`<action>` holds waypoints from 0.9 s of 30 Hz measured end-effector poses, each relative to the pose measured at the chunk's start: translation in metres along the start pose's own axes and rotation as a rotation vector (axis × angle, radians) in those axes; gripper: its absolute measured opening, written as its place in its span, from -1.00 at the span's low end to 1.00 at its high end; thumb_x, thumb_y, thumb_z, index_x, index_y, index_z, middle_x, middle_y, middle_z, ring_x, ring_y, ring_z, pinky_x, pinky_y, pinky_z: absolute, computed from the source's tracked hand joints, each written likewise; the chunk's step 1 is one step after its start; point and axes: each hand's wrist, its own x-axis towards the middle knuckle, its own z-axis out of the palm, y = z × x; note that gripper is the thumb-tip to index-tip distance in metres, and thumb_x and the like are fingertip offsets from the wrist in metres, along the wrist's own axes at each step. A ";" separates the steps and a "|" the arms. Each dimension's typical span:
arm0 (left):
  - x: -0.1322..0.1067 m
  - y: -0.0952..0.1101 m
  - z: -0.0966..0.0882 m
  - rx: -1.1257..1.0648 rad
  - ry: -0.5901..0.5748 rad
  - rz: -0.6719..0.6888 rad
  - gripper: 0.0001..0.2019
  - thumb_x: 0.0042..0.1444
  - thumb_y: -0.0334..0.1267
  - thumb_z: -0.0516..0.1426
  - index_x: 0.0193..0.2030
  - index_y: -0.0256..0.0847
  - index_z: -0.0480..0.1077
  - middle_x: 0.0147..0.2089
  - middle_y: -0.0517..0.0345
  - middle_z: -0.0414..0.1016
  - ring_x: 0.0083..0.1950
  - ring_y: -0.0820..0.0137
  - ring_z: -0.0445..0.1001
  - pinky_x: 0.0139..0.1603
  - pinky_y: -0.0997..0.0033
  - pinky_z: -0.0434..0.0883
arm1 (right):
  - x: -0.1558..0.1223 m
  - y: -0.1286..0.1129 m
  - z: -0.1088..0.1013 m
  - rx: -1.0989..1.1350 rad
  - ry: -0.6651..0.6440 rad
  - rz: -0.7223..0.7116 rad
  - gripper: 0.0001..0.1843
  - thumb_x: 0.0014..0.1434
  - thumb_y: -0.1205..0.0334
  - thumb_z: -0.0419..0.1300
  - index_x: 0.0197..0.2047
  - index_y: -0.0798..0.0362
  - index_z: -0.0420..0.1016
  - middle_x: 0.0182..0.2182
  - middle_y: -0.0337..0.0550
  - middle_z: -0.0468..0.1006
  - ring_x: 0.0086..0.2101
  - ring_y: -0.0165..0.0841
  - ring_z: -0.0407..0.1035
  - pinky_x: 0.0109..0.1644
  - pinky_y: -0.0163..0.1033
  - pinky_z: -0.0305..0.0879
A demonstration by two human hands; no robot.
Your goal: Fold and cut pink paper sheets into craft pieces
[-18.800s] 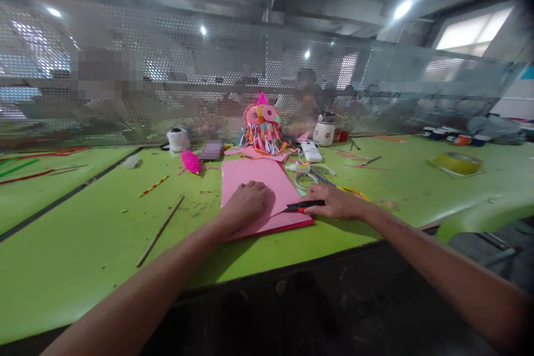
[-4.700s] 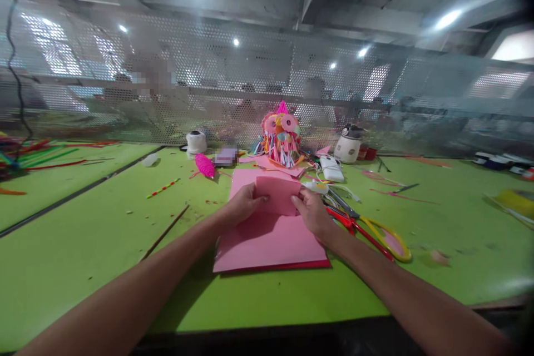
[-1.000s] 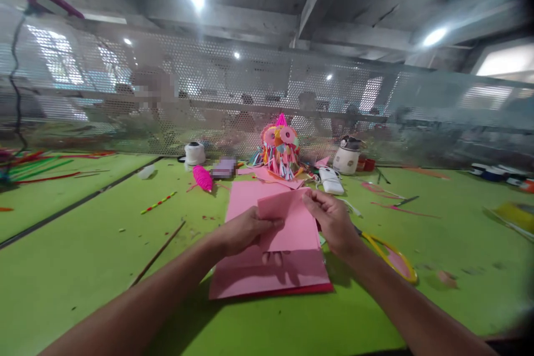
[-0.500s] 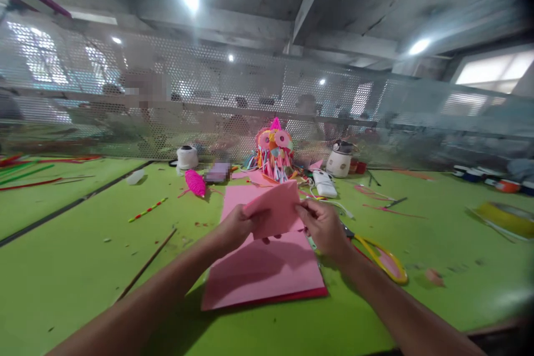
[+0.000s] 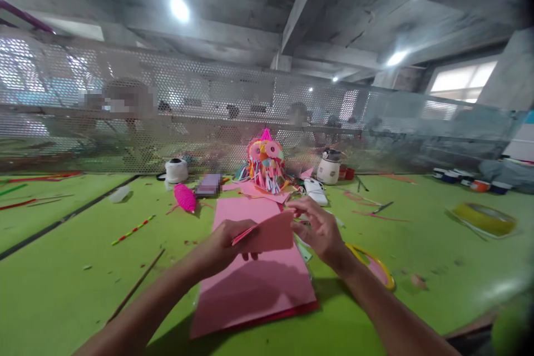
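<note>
Folded pink paper [image 5: 272,235]: pos. between hands

L hand [image 5: 225,243] grips the paper at its L end, fingertips showing below the lower edge. R hand [image 5: 320,229] is at the R end, thumb & fingers slightly parted about the edge; can't tell if they pinch it. Paper sits above the pink sheet stack [image 5: 258,300] on the green table [image 5: 162,303]. Long axis approx. L–R, R end higher in view; layered edges show at L end. Marks on white jar [image 5: 329,171], farther back, too small to read.
</note>
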 end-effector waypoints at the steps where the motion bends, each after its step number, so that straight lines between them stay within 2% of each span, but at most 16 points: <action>1: 0.000 0.000 0.000 -0.030 -0.036 -0.041 -0.60 0.33 -0.09 -0.09 -0.36 -0.25 0.43 -0.43 0.07 0.55 -0.47 0.45 0.48 -0.40 0.51 0.41 | 0.001 -0.003 -0.002 0.030 -0.016 0.005 -0.69 0.14 0.16 0.26 -0.02 -0.02 0.51 -0.14 -0.08 0.46 -0.16 -0.28 0.33 -0.04 -0.19 0.28; 3: 0.001 -0.001 0.002 -0.074 -0.093 -0.094 -0.59 0.31 -0.02 -0.07 -0.35 -0.26 0.42 -0.45 0.06 0.56 -0.49 0.45 0.48 -0.43 0.51 0.41 | 0.002 -0.007 -0.004 0.083 -0.045 0.024 -0.73 0.15 0.19 0.26 -0.06 -0.02 0.53 -0.13 -0.07 0.47 -0.12 -0.27 0.33 0.01 -0.17 0.27; 5: 0.001 -0.002 0.003 -0.110 -0.156 -0.127 -0.56 0.30 0.01 -0.05 -0.36 -0.29 0.43 -0.47 0.04 0.56 -0.50 0.45 0.49 -0.46 0.52 0.40 | 0.002 -0.011 -0.003 0.121 -0.060 0.031 -0.84 0.15 0.22 0.26 -0.18 0.00 0.57 -0.23 -0.10 0.50 -0.15 -0.29 0.36 -0.02 -0.17 0.30; 7: 0.001 -0.004 0.003 -0.155 -0.221 -0.153 -0.53 0.29 0.03 -0.04 -0.39 -0.33 0.45 -0.48 0.01 0.57 -0.51 0.44 0.49 -0.48 0.52 0.40 | 0.001 -0.013 -0.002 0.142 -0.028 0.035 -0.92 0.14 0.24 0.27 -0.30 0.03 0.58 -0.34 -0.14 0.51 -0.24 -0.32 0.37 -0.10 -0.20 0.32; 9: 0.001 -0.006 0.002 -0.205 -0.262 -0.181 -0.51 0.27 0.05 -0.01 -0.40 -0.36 0.47 -0.48 -0.04 0.57 -0.52 0.43 0.49 -0.49 0.51 0.41 | 0.002 -0.013 -0.003 0.150 0.039 0.055 -0.92 0.13 0.24 0.27 -0.37 0.05 0.57 -0.41 -0.19 0.49 -0.32 -0.36 0.36 -0.19 -0.24 0.31; 13: 0.002 -0.013 -0.004 -0.305 -0.231 -0.250 -0.50 0.22 0.06 0.05 -0.36 -0.42 0.49 -0.47 -0.13 0.58 -0.52 0.38 0.51 -0.49 0.47 0.43 | 0.013 -0.007 -0.017 0.139 0.273 0.118 -0.88 0.11 0.18 0.29 -0.36 0.06 0.56 -0.49 -0.25 0.48 -0.42 -0.42 0.33 -0.28 -0.30 0.29; 15: 0.003 -0.017 -0.008 -0.354 -0.177 -0.284 -0.51 0.20 0.06 0.07 -0.36 -0.43 0.49 -0.50 -0.14 0.57 -0.54 0.35 0.51 -0.51 0.45 0.44 | 0.020 -0.001 -0.033 0.080 0.330 0.149 -0.83 0.09 0.14 0.29 -0.32 0.07 0.55 -0.51 -0.26 0.49 -0.46 -0.42 0.33 -0.32 -0.29 0.29; 16: 0.004 -0.019 -0.010 -0.368 -0.150 -0.291 -0.52 0.19 0.05 0.08 -0.37 -0.44 0.48 -0.51 -0.13 0.57 -0.55 0.34 0.51 -0.52 0.44 0.44 | 0.022 0.002 -0.042 0.017 0.297 0.168 -0.81 0.09 0.12 0.28 -0.31 0.08 0.55 -0.52 -0.25 0.50 -0.47 -0.42 0.33 -0.33 -0.29 0.29; 17: 0.005 -0.021 -0.012 -0.370 -0.129 -0.292 -0.53 0.18 0.05 0.09 -0.37 -0.43 0.48 -0.51 -0.13 0.57 -0.55 0.32 0.52 -0.53 0.43 0.45 | 0.022 0.005 -0.052 -0.075 0.209 0.199 -0.80 0.09 0.12 0.26 -0.31 0.09 0.56 -0.51 -0.24 0.51 -0.47 -0.41 0.34 -0.32 -0.28 0.28; 21: 0.006 -0.028 -0.016 -0.313 -0.078 -0.247 -0.55 0.21 0.02 0.08 -0.37 -0.42 0.47 -0.47 -0.12 0.58 -0.51 0.32 0.54 -0.49 0.43 0.47 | 0.005 0.013 -0.088 -0.584 -0.328 0.327 -0.78 0.13 0.16 0.18 -0.35 0.10 0.60 -0.39 -0.14 0.59 -0.40 -0.35 0.39 -0.27 -0.26 0.26; 23: 0.007 -0.031 -0.017 -0.290 -0.060 -0.220 -0.56 0.22 0.01 0.07 -0.36 -0.40 0.47 -0.48 -0.10 0.58 -0.51 0.34 0.54 -0.48 0.43 0.47 | -0.007 0.015 -0.101 -0.763 -0.538 0.342 -0.77 0.13 0.18 0.17 -0.31 0.10 0.61 -0.35 -0.10 0.59 -0.35 -0.32 0.40 -0.23 -0.26 0.26; 25: 0.007 -0.033 -0.017 -0.284 -0.033 -0.200 -0.58 0.21 0.00 0.07 -0.35 -0.39 0.45 -0.49 -0.08 0.58 -0.52 0.35 0.53 -0.49 0.44 0.46 | -0.016 0.015 -0.112 -0.899 -0.613 0.349 -0.76 0.14 0.18 0.16 -0.25 0.12 0.61 -0.29 -0.04 0.58 -0.28 -0.28 0.40 -0.18 -0.25 0.25; 27: 0.008 -0.034 -0.018 -0.294 0.002 -0.187 -0.61 0.19 0.00 0.09 -0.30 -0.38 0.44 -0.48 -0.07 0.58 -0.50 0.34 0.54 -0.48 0.44 0.46 | -0.024 0.015 -0.121 -0.998 -0.605 0.390 -0.73 0.17 0.19 0.12 -0.22 0.15 0.59 -0.26 0.01 0.57 -0.27 -0.26 0.38 -0.17 -0.24 0.24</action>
